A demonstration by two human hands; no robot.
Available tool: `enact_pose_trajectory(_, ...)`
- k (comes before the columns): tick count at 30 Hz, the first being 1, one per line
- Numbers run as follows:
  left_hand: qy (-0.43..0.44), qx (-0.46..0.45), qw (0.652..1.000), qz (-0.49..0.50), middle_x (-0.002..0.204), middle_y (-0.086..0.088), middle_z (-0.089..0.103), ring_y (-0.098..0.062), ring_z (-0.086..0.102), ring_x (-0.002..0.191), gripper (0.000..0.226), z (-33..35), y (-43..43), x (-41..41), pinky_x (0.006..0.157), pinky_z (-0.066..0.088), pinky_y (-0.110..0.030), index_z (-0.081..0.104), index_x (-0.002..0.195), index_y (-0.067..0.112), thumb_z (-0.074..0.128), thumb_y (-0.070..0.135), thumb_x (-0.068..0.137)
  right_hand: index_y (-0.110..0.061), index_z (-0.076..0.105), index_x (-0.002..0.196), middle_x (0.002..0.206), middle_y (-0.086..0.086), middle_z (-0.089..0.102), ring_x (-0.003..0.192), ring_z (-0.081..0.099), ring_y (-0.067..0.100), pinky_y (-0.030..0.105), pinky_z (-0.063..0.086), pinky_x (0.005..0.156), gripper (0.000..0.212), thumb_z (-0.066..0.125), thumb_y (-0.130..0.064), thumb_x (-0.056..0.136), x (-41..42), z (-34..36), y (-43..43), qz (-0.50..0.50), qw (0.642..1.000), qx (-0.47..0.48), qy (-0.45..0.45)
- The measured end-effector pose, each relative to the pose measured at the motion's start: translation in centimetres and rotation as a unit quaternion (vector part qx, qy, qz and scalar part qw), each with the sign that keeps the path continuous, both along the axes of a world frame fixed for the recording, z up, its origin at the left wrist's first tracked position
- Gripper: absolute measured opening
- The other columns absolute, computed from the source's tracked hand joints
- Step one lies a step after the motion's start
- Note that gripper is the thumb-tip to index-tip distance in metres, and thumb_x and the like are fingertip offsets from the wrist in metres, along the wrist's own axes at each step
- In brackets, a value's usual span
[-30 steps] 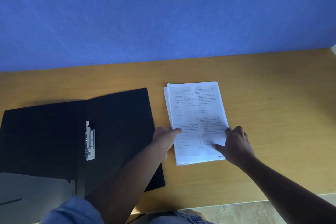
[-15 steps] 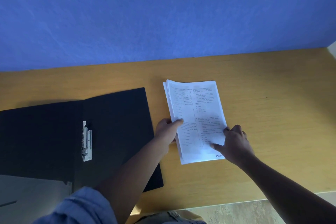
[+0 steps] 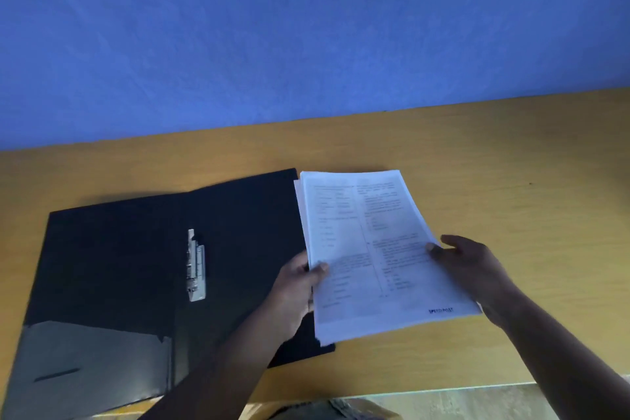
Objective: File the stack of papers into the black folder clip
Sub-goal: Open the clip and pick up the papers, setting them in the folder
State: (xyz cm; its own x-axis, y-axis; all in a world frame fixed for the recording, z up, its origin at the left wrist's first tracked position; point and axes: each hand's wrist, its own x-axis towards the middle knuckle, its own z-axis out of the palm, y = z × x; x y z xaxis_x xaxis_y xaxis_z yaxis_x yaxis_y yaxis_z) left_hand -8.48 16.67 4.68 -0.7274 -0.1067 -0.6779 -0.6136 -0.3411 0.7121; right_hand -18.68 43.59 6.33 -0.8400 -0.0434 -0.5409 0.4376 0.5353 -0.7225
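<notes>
A stack of white printed papers (image 3: 368, 242) is held above the wooden desk (image 3: 511, 181), tilted, its near left corner over the folder's right edge. My left hand (image 3: 300, 280) grips the stack's left edge, thumb on top. My right hand (image 3: 474, 269) holds the right edge, thumb on the page. The black folder (image 3: 119, 249) lies open on the desk to the left. Its silver metal clip (image 3: 196, 266) sits along the spine, with nothing in it.
A blue wall (image 3: 306, 44) rises behind the desk's far edge. The folder's left flap has a grey inner pocket (image 3: 85, 361) near the desk's front edge. Below the front edge, pale floor (image 3: 460, 402) shows.
The stack has come up off the desk and shifted left toward the folder. Both hands went from pressing on the pages to gripping the edges.
</notes>
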Motion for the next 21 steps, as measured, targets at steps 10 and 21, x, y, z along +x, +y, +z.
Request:
enact_pose_trajectory(10, 0.037, -0.025, 0.999, -0.018, 0.124, -0.004, 0.071, -0.027, 0.067, 0.113, 0.025, 1.2, -8.2, 7.1, 0.098, 0.049, -0.059, 0.069, 0.118, 0.026, 0.064, 0.028, 0.093, -0.006, 0.073, 0.104, 0.104, 0.018, 0.076, 0.092, 0.072, 0.039, 0.042, 0.059, 0.072, 0.017, 0.068, -0.010, 0.089, 5.5, -0.4, -9.5, 0.019, 0.957, -0.275, -0.093)
enact_pose_trajectory(21, 0.167, -0.051, 0.982, 0.076, 0.115, -0.004, 0.075, -0.023, 0.069, 0.109, 0.031, 4.5, -15.6, 8.0, 0.090, 0.057, -0.039, 0.071, 0.114, 0.021, 0.074, 0.006, 0.087, -0.021, 0.078, 0.096, 0.099, 0.005, 0.079, 0.092, 0.074, 0.029, 0.039, 0.060, 0.074, 0.018, 0.076, -0.014, 0.080, 7.9, 1.6, -19.1, 0.055, 0.966, -0.250, 0.040)
